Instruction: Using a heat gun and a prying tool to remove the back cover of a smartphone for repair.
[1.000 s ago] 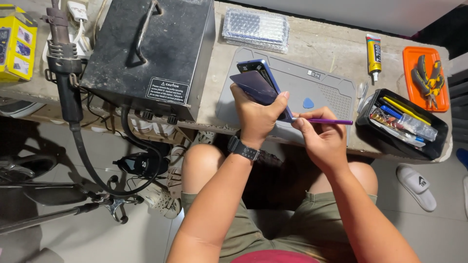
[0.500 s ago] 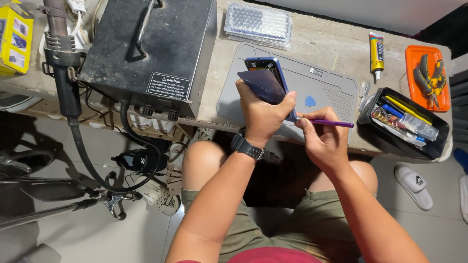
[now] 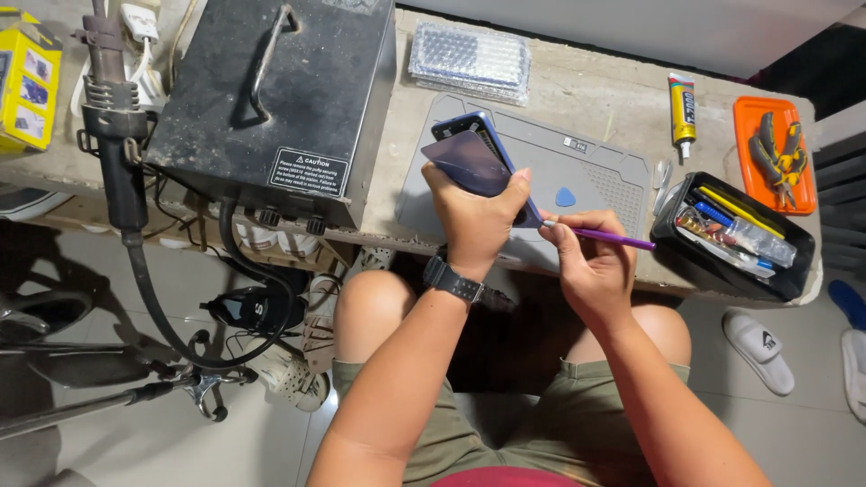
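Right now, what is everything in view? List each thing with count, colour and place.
phone: one, blue edged with dark back panel lifting, held over the mat
thin tool: one, purple, tip at the phone's lower edge
work mat: one, grey, on the bench
pick: one, blue, on the mat
metal box: one, black, bench left
heat gun: one, dark, far left
bubble-wrapped pack: one, clear, behind the mat
glue tube: one, yellow and black, bench right
orange tray: one, holds pliers
black tray: one, holds small tools
slippers: white, floor right
left hand: grips the phone
right hand: grips the thin tool
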